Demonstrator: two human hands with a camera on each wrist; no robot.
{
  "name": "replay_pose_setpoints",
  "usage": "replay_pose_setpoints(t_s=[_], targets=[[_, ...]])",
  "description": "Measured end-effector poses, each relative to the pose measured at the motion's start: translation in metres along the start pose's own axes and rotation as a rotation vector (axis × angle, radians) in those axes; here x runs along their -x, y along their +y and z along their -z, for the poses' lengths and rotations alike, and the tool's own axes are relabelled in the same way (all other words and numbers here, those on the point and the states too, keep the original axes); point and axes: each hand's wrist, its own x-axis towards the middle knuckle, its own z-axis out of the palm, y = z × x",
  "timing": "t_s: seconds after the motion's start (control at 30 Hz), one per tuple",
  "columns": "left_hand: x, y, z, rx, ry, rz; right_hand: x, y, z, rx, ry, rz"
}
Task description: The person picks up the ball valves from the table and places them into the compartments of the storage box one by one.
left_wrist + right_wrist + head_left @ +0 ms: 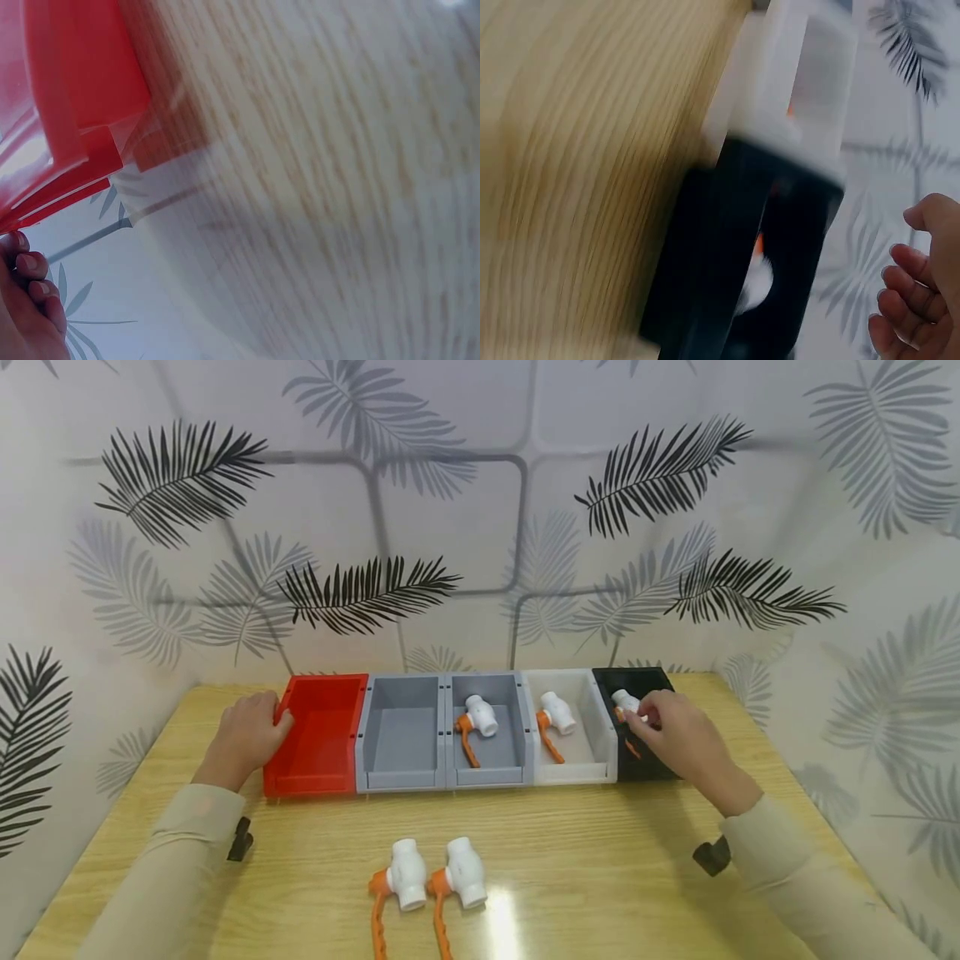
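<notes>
My left hand (pixel 251 731) grips the left side wall of the red bin (pixel 318 785), thumb over its rim. In the left wrist view its curled fingers (pixel 31 265) are right at the bin's edge. My right hand (pixel 682 735) is over the black bin (pixel 645 768), holding nothing; the right wrist view shows its fingers loosely bent and the thumb apart. Inside that bin lies a white ball valve (pixel 624 700) with an orange handle, partly hidden by the right hand. Like valves lie in the white bin (pixel 572 772) and one grey bin (pixel 487 777).
Another grey bin (pixel 405 747) stands between the red bin and the grey one with a valve. Two more ball valves (pixel 408 875) lie side by side on the wooden table (pixel 300 877) in front. A leaf-patterned wall covering (pixel 480 543) rises behind the row.
</notes>
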Motion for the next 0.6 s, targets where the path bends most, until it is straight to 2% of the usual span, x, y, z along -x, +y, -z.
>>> replay_pose_setpoints(t_s=[0.13, 0.3, 0.43, 0.6], targets=[[0.0, -0.001, -0.001, 0.007, 0.006, -0.006, -0.002, 0.042, 0.004, 0.034, 0.027, -0.064], [0.001, -0.002, -0.002, 0.01, 0.011, -0.012, -0.002, 0.081, 0.004, 0.044, 0.025, -0.131], [0.0, -0.001, -0.001, 0.014, 0.022, -0.016, -0.004, 0.1, -0.001, 0.039, -0.01, -0.16], [0.002, -0.001, 0.001, 0.011, 0.032, -0.023, -0.013, 0.11, -0.011, 0.021, -0.04, -0.136]])
